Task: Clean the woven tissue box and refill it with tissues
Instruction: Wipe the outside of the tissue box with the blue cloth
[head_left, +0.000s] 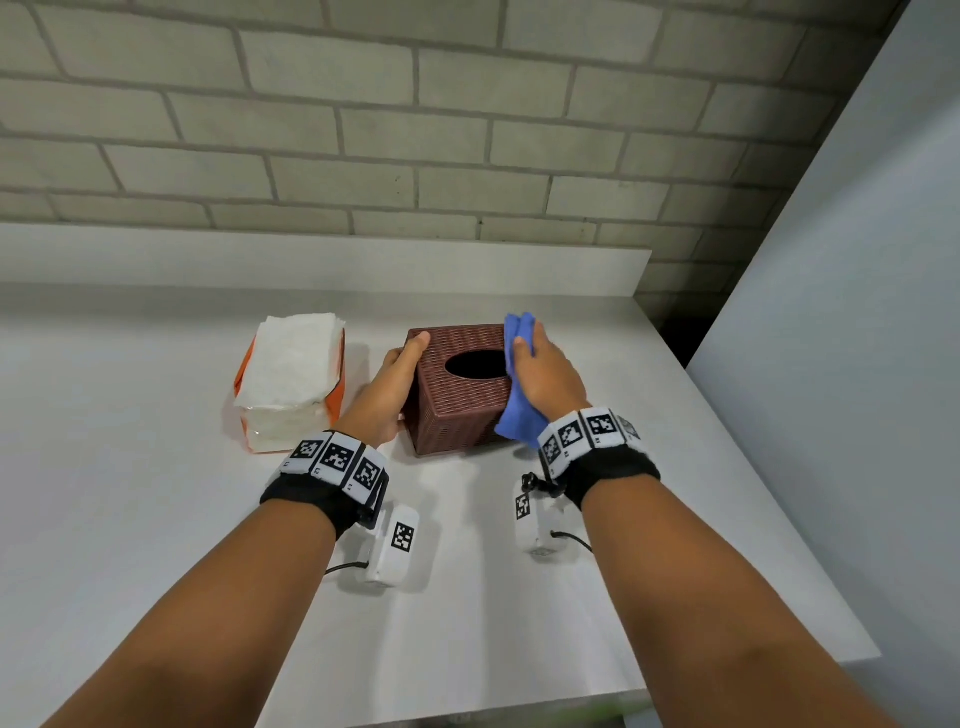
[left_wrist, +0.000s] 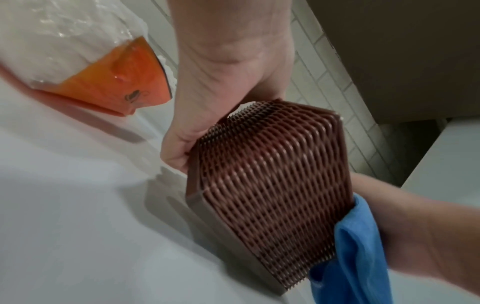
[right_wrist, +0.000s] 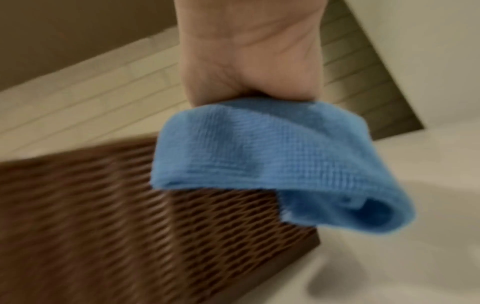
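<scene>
A brown woven tissue box (head_left: 451, 400) with a dark oval opening on top stands on the white counter (head_left: 156, 519). My left hand (head_left: 395, 382) grips its left side, thumb on the top edge; the left wrist view shows the fingers (left_wrist: 176, 152) curled round the box (left_wrist: 272, 174). My right hand (head_left: 545, 374) presses a blue cloth (head_left: 519, 384) onto the box's top right, the cloth hanging down the right side. In the right wrist view the cloth (right_wrist: 272, 160) hides the fingers, above the blurred box (right_wrist: 130, 216). An opened orange pack of white tissues (head_left: 293, 374) lies to the left.
A grey brick wall (head_left: 415, 130) with a low white upstand runs behind the counter. A tall pale panel (head_left: 857, 338) stands at the right. The counter's right edge runs close beside the box. The tissue pack (left_wrist: 103, 67) lies just left of my left hand.
</scene>
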